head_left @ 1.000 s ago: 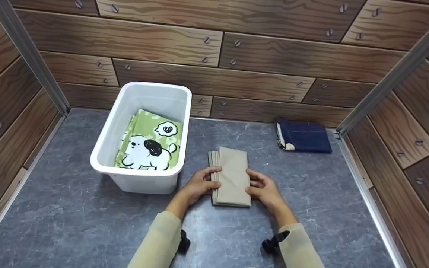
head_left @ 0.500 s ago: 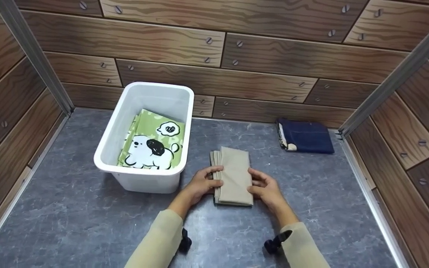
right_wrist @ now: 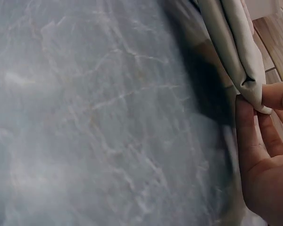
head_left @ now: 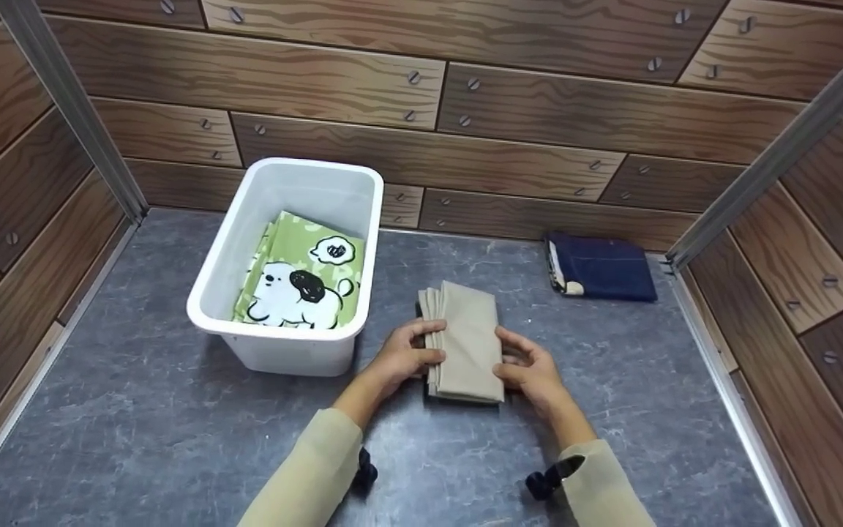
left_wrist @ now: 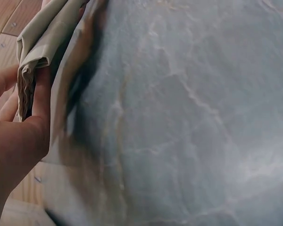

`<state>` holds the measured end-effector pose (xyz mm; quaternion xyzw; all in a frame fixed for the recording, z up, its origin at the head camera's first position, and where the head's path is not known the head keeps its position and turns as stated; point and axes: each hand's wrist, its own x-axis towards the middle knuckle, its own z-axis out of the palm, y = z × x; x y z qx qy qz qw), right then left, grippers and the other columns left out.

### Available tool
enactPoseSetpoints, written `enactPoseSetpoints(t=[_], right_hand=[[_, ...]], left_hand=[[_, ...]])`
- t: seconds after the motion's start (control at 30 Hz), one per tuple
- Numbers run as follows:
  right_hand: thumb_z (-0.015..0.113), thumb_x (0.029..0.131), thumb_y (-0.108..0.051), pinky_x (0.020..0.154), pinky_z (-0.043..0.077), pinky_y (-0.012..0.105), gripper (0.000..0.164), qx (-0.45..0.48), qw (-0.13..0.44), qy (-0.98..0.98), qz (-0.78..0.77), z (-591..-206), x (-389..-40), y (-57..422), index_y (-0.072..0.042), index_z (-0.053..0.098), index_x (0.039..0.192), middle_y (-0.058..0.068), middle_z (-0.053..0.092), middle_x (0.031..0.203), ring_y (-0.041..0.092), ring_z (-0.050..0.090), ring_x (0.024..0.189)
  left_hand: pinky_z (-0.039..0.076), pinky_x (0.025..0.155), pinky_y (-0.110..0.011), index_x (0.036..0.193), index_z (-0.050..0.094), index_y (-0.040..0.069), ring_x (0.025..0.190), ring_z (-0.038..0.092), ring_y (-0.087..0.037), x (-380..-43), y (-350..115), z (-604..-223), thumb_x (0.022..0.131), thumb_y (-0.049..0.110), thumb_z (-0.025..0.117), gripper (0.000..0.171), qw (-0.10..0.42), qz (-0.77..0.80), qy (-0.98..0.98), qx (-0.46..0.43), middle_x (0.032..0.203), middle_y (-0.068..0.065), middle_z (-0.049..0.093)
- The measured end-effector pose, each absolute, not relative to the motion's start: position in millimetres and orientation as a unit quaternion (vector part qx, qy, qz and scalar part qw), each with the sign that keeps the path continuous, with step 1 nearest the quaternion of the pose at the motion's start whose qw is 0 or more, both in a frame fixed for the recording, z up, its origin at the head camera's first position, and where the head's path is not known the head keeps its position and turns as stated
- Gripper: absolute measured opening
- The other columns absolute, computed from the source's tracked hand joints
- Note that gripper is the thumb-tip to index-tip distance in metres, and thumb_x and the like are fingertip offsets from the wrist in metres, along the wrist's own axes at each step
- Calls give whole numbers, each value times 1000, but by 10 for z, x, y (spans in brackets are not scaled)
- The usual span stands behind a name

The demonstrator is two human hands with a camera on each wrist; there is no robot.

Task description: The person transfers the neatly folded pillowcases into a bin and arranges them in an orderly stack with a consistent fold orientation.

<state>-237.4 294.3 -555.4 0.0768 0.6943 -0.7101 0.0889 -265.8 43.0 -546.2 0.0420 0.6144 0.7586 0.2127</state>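
Note:
A beige cloth (head_left: 469, 340), folded into a thick narrow bundle, is held between both hands in the head view. My left hand (head_left: 399, 356) pinches its layered left edge, thumb on top and other fingers reaching beneath. On the opposite side, my right hand (head_left: 536, 369) grips the smooth folded edge the same way. Seen from the left wrist, the stacked layers of the cloth (left_wrist: 43, 40) sit between thumb and fingers, above the grey surface. The right wrist view has the rounded fold of the cloth (right_wrist: 233, 47) pinched at its near corner, with a dark shadow below.
Left of the hands stands a white plastic bin (head_left: 282, 331). Inside it lies a folded green cloth (head_left: 301, 282) with a cartoon dog print. A folded navy cloth (head_left: 604, 269) rests at the back right. Wood-patterned walls (head_left: 538, 110) enclose the grey marbled surface (head_left: 173, 439).
Both hands have raised the beige cloth slightly and moved it a little to the right, and the shadow beneath it shows more. The head view has shifted slightly.

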Motion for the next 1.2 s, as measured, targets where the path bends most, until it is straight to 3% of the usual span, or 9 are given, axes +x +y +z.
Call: enactPoseSetpoints(t=[0.33,0.63,0.97,1.2], right_hand=[[66,80,16,76,60,33,73,61,90,687,-719,-5394,-2330,3023,-5,47,147,15,47,142,17,65,101],[66,80,16,75,60,31,73,55,75,689,-719,-5196,-2308,3023,-5,48,147,12,48,141,15,64,98],[65,80,18,74,60,29,73,30,69,685,-725,-4947,-2317,2993,-5,47,147,13,46,140,18,66,102],[66,81,16,76,60,31,73,23,67,692,-718,-4793,-2310,2985,-6,46,148,11,46,141,18,67,104]], left_hand=[[60,73,-30,134,59,-4,100,61,-20,-2652,481,-5315,80,-11,69,55,192,749,629,79,147,-14,38],[59,79,-31,131,61,-3,108,58,-24,-2639,493,-5118,77,-10,70,55,163,734,653,95,148,-17,38],[47,105,-36,127,65,-2,125,49,-29,-2630,454,-4787,73,-6,72,55,121,693,702,112,144,-20,44],[52,98,-35,128,64,-4,122,51,-29,-2595,454,-4587,72,-9,70,56,110,694,702,121,144,-22,43]])
